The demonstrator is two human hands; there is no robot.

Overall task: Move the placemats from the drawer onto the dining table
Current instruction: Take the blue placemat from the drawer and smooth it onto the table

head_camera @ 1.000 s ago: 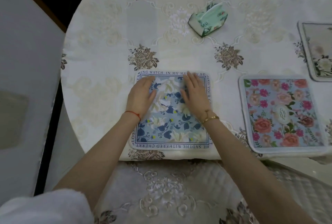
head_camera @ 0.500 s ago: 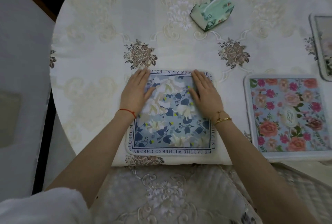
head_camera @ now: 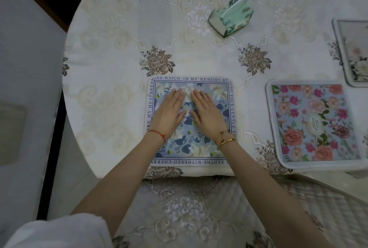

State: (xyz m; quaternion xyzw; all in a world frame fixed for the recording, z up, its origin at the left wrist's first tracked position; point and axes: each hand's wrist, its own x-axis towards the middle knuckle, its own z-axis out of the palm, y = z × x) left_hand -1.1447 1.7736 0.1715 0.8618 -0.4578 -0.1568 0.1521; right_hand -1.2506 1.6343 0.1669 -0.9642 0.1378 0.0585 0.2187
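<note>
A blue placemat [head_camera: 215, 96] with white flowers and a lettered border lies flat near the front edge of the round dining table [head_camera: 111, 64]. My left hand [head_camera: 169, 111] and my right hand [head_camera: 207, 112] press on its middle, side by side, fingers straight and flat. A pink-rose placemat [head_camera: 312, 124] lies to the right of it. A third pale placemat [head_camera: 352, 50] is cut off at the right edge. No drawer is in view.
A green tissue pack [head_camera: 232, 18] sits on the table beyond the blue placemat. An embroidered chair seat [head_camera: 185, 210] is under my forearms. A grey wall [head_camera: 25, 72] and a dark gap run along the left.
Both hands slid inward from the mat's left and right parts to its middle and now lie close together. The view shifted slightly.
</note>
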